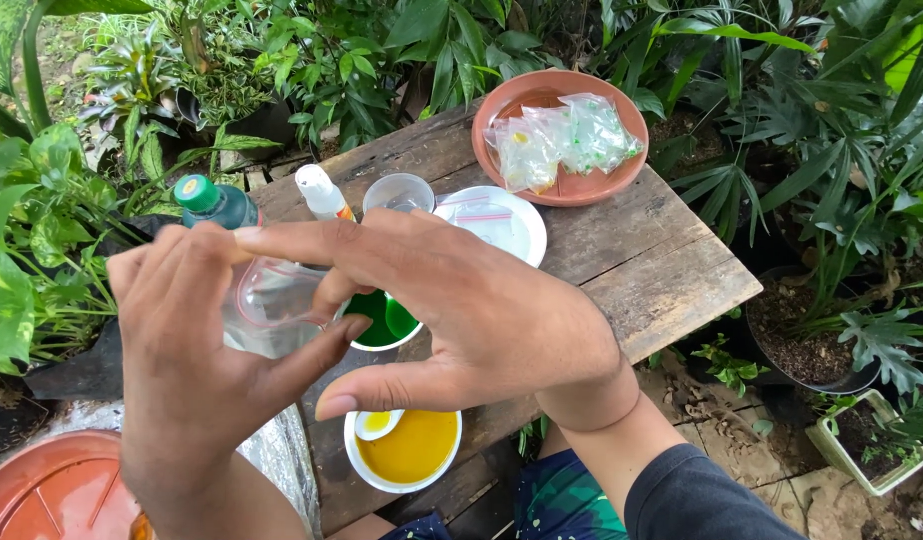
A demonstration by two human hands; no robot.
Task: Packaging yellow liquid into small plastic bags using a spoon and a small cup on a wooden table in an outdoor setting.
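Observation:
My left hand [187, 385] and my right hand [462, 315] are raised together above a small wooden table [662, 260]. Between their fingers they hold a small clear plastic zip bag [272, 305], which is partly hidden by the fingers. Under the hands sits a white bowl of green liquid [382, 322]. Nearer to me stands a white bowl of yellow liquid [412, 450] with a white spoon [377, 424] in it.
A green-capped bottle [214, 200], a white dropper bottle [322, 193], a clear cup [399, 193] and a white plate [502, 222] with a zip bag stand behind. A terracotta saucer [562, 125] holds several filled bags. Potted plants surround the table; a terracotta dish [52, 495] lies lower left.

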